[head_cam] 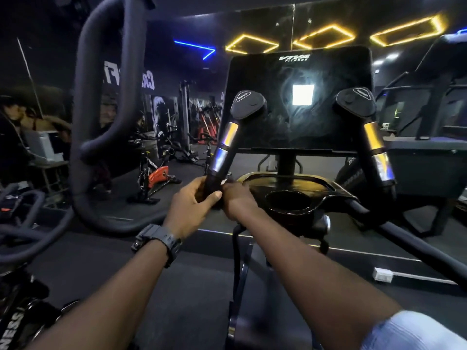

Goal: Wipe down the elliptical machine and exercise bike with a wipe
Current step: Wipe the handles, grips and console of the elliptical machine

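Note:
The elliptical machine stands in front of me, its dark console screen (299, 102) facing me. Two short inner handles rise beside the screen, the left handle (225, 145) and the right handle (376, 145), each with shiny metal sensor bands. My left hand (192, 205), a black watch on its wrist, grips the lower black part of the left handle. My right hand (236, 198) is curled around the same handle from the right side. A small pale bit of wipe (224, 182) shows between the two hands; most of it is hidden.
A black tray with a cup holder (285, 198) sits below the screen. A long curved moving arm (106, 102) loops up at the left. An orange and black exercise bike (154, 175) stands on the dark floor behind, in front of a mirrored wall. Another machine (429, 137) is at the right.

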`<state>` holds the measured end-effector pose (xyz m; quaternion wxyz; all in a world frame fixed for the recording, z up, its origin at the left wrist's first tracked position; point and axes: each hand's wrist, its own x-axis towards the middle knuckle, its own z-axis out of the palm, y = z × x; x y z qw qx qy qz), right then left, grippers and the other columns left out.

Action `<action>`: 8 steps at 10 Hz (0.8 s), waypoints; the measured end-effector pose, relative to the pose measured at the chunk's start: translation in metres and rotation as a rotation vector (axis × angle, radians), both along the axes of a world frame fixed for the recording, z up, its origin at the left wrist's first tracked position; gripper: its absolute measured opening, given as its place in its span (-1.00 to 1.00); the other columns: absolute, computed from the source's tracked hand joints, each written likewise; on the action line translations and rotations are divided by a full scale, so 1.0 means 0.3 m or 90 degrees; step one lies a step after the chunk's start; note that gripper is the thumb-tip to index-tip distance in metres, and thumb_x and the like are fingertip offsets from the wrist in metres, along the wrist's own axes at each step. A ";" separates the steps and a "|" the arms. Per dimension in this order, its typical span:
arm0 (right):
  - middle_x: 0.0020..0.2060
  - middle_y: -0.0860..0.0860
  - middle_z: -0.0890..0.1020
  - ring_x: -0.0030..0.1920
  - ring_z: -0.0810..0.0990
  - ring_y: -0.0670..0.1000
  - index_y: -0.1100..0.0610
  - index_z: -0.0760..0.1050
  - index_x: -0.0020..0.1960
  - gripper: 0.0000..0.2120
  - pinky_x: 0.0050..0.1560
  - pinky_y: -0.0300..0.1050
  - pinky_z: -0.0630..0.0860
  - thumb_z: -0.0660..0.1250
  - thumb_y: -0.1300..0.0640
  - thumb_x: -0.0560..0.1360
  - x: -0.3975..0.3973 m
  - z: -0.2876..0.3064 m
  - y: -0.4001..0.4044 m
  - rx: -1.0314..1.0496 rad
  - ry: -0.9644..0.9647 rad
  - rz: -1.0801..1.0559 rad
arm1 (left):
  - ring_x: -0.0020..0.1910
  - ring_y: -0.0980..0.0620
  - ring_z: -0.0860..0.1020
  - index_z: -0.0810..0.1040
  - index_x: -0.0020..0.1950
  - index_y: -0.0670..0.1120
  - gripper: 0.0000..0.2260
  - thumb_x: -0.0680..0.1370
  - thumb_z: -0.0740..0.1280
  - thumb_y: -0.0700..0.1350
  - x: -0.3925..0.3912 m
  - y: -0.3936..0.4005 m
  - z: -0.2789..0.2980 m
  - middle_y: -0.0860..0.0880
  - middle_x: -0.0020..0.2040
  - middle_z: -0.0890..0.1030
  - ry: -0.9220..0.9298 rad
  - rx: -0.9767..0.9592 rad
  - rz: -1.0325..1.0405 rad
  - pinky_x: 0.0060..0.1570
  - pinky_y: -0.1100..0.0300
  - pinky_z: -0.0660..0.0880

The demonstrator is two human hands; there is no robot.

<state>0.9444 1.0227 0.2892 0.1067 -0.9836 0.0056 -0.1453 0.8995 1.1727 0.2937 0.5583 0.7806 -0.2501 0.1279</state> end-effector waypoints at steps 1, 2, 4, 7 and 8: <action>0.23 0.20 0.51 0.25 0.44 0.24 0.20 0.51 0.24 -0.71 0.23 0.08 0.41 0.25 0.28 0.54 -0.072 -0.066 0.034 0.079 -0.126 0.031 | 0.09 0.06 0.64 0.58 0.21 0.07 -0.59 0.40 0.39 0.16 -0.001 0.001 0.000 0.07 0.06 0.69 0.027 -0.023 0.002 0.21 -0.09 0.52; 0.20 0.19 0.49 0.21 0.46 0.21 0.19 0.52 0.25 -0.67 0.17 -0.04 0.42 0.26 0.31 0.50 -0.120 -0.127 0.048 0.251 -0.211 -0.016 | 0.07 0.03 0.64 0.60 0.17 0.07 -0.67 0.44 0.35 0.13 -0.011 -0.009 0.018 0.05 0.03 0.70 0.044 -0.029 0.001 0.21 -0.07 0.52; 0.29 0.08 0.51 0.20 0.56 0.10 -0.16 0.25 0.43 -0.45 0.24 0.04 0.53 0.20 0.21 0.50 -0.075 -0.111 0.183 0.927 -0.132 -0.057 | 0.01 0.17 0.61 0.57 0.16 0.12 -0.82 0.61 0.28 -0.10 -0.032 -0.023 0.020 0.12 0.00 0.67 0.030 -0.003 0.040 -0.04 0.32 0.49; -0.12 0.14 0.59 -0.37 0.60 -0.02 -0.02 0.18 0.40 -0.38 -0.35 -0.16 0.59 0.02 0.54 0.51 -0.183 -0.034 0.247 1.478 -0.085 0.041 | 0.07 0.04 0.58 0.57 0.04 0.13 -0.80 0.64 0.19 -0.12 -0.026 -0.015 0.025 0.01 0.06 0.65 0.051 -0.023 0.061 0.11 0.15 0.46; -0.05 0.21 0.57 -0.32 0.56 0.03 -0.01 0.18 0.43 -0.33 -0.36 -0.16 0.53 0.04 0.54 0.47 -0.179 -0.016 0.254 1.423 -0.078 -0.008 | 0.07 -0.01 0.58 0.59 0.07 0.08 -0.79 0.64 0.19 -0.15 -0.031 -0.019 0.013 -0.02 0.04 0.65 0.076 -0.041 0.065 0.21 0.01 0.47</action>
